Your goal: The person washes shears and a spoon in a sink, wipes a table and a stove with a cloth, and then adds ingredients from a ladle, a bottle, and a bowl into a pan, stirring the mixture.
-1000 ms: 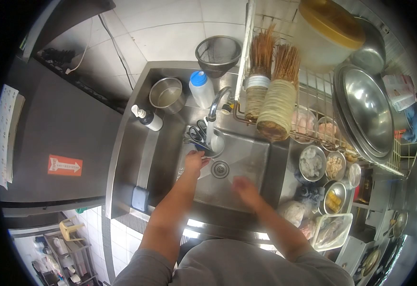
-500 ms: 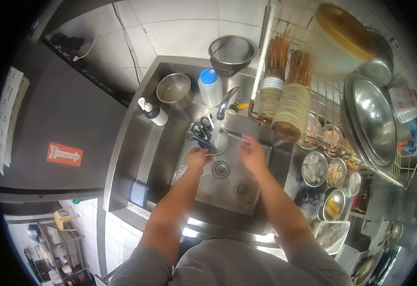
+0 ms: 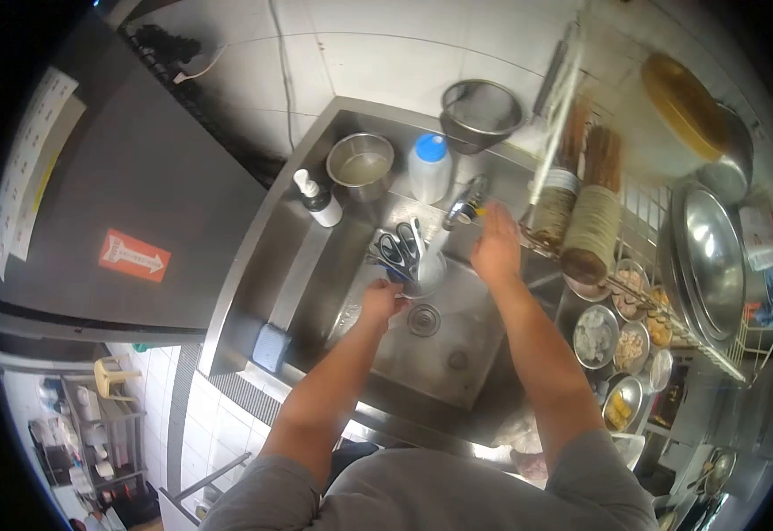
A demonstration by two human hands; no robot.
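My left hand (image 3: pixel 382 299) pinches the near-left rim of a round metal bowl (image 3: pixel 437 283) in the sink. Scissors (image 3: pixel 395 248) with black and pale handles stand in the bowl, handles up, among other utensils. A whitish stream of water runs down into it from the faucet (image 3: pixel 466 205). My right hand (image 3: pixel 497 250) is raised at the right of the faucet, fingers stretched out beside its yellow tag or lever. The drain (image 3: pixel 423 320) lies just in front of the bowl.
Behind the sink (image 3: pixel 338 319) stand a pump bottle (image 3: pixel 323 208), a metal pot (image 3: pixel 360 164), a blue-capped bottle (image 3: pixel 429 173) and a strainer (image 3: pixel 482 115). A wire rack (image 3: pixel 639 208) overhangs the right side, above several food bowls (image 3: pixel 596 336). A sponge (image 3: pixel 271 347) sits at the left edge.
My right hand has risen from over the basin to beside the faucet. My left hand stays at the bowl's rim. The view has shifted and tilted slightly.
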